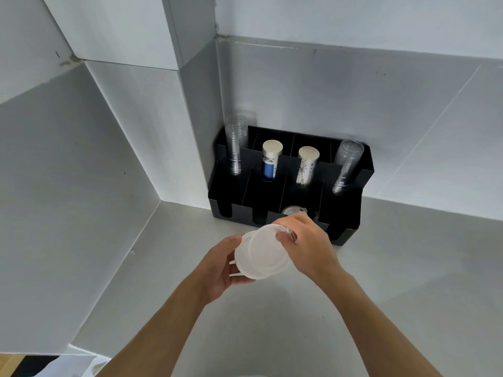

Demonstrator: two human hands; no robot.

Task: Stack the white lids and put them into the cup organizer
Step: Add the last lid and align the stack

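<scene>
Head view showed both hands over the grey worktop (381,281), just in front of the black cup organizer (353,186); left hand (220,270) cupped the white lids (261,251) from below, grip closed on the lower lid's edge; right hand (304,243) pinched the upper lid at its far rim, grip closed on it too; we saw two lids, overlapping but offset, upper one shifted toward the organizer, so not yet nested; we could not tell if more lids sat under them. Organizer held clear cup stacks (236,148) at both ends and two paper cup stacks (270,164) in the middle; a clear lid-like thing (292,210) lay in a front slot just behind the right hand; we could not tell what it was exactly. We judged stacking as the step in hand, still early in the task; to do it well, slide the upper lid back until rims line up, press lightly so it seats, keep the left palm flat underneath; then carry the stack level to a free front slot; thin lids could slip or pop apart if squeezed.
</scene>
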